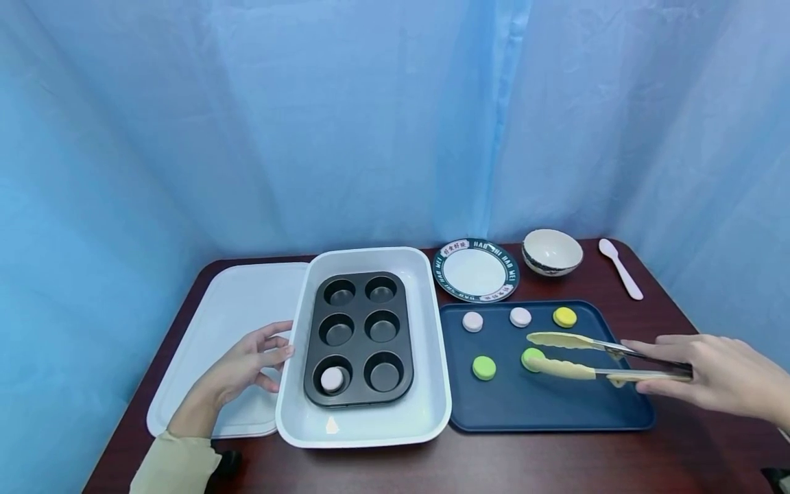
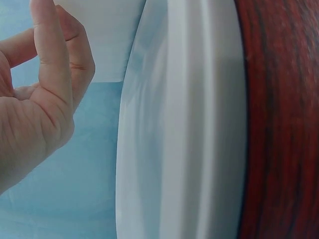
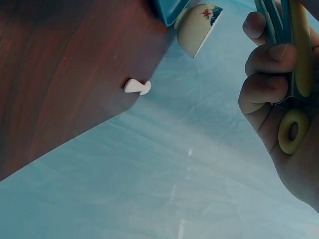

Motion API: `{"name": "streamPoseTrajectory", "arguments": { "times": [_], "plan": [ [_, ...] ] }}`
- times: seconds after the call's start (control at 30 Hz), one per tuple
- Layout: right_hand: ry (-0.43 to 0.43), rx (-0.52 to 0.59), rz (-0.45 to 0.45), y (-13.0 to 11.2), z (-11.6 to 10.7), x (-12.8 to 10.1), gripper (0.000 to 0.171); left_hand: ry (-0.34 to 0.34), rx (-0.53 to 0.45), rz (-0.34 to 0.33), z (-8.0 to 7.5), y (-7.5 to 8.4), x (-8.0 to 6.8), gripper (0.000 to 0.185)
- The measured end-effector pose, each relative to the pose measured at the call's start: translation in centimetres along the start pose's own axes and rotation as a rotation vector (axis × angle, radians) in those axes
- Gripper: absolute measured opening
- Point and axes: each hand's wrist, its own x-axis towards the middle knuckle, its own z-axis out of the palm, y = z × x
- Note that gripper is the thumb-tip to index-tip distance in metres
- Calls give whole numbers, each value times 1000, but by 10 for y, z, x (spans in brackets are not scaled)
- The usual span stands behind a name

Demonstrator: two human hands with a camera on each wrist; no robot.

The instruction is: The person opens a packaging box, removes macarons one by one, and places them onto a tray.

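Note:
My right hand (image 1: 716, 370) grips a pair of tongs (image 1: 561, 370) with pale yellow tips; its fingers are wrapped round the tongs' handle (image 3: 301, 55) in the right wrist view. The tongs are spread over a dark blue tray (image 1: 555, 415), and the nearer tip overlaps a green round piece (image 1: 531, 357). Whether it touches the piece I cannot tell. My left hand (image 1: 247, 363) is at the left rim of a deep white basin (image 1: 364, 439), fingers loosely bent, fingertips at the wall. Inside the basin is a dark muffin pan (image 1: 358, 343), with a pale round piece (image 1: 332, 379) in its front left cup.
Other round pieces on the blue tray are green (image 1: 484, 368), pale (image 1: 472, 322) and yellow (image 1: 564, 317). Behind it stand a green-rimmed plate (image 1: 475, 272), a bowl (image 1: 552, 252) and a white spoon (image 1: 620, 269). A white flat tray (image 1: 247, 295) lies left, partly under the left hand.

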Motion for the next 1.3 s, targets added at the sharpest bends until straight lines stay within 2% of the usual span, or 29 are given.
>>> {"name": "streamPoseTrajectory", "arguments": {
  "times": [0.1,0.23,0.4,0.73,0.87,1.03,1.3],
  "plan": [
    [21,9,-7,-4,-3,-2,61,-7,-3,-7,0,2,2,68],
    [97,37,-63,-13,-9,2,58,-1,6,-18,0,3,1,69],
    [199,92,-198,-29,-18,19,59,13,7,-25,0,0,-4,67],
    [259,145,-345,-73,-40,55,61,-15,15,-1,-1,2,-1,70],
    [257,145,-430,-98,-45,76,59,-20,24,2,-6,3,1,74],
    [251,132,-528,-129,-48,101,58,-52,-18,15,-10,0,2,77],
    [193,90,-628,-177,-51,135,58,-85,-27,56,-14,1,4,72]
  ]
}}
